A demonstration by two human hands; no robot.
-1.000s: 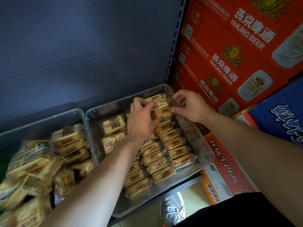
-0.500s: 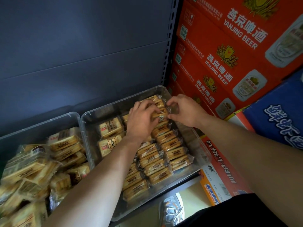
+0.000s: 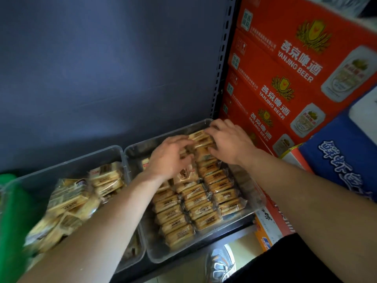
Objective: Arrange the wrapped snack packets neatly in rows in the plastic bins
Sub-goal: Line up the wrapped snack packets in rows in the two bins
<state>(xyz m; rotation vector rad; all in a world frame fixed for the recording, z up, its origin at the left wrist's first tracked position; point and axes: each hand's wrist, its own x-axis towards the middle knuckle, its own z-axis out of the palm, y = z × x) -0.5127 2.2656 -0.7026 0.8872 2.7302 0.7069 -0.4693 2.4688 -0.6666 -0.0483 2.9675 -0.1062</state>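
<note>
Both hands reach to the far end of the right bin [image 3: 136, 160] on the shelf [image 3: 226, 235]. The right hand [image 3: 229, 139] curls its fingers over the farthest snack packets [image 3: 201, 137] of the row along the bin's right wall. The left hand [image 3: 170, 159] is blurred just beside it, so its grip cannot be told. In the left bin [image 3: 61, 167], loose packets [image 3: 69, 201] lie heaped.

"What has the right hand [image 3: 230, 139] done?"

"It was pinching the far packets [image 3: 201, 136] from their side. Now it lies over them, fingers curled across their tops near the clear bin's [image 3: 142, 147] back wall."

"And the left hand [image 3: 171, 158]?"

"Its fingers were hooked over the packets and now point towards the right hand. It's blurred."

"Anything new?"

"A green shape [image 3: 10, 201] has appeared at the left edge."
</note>
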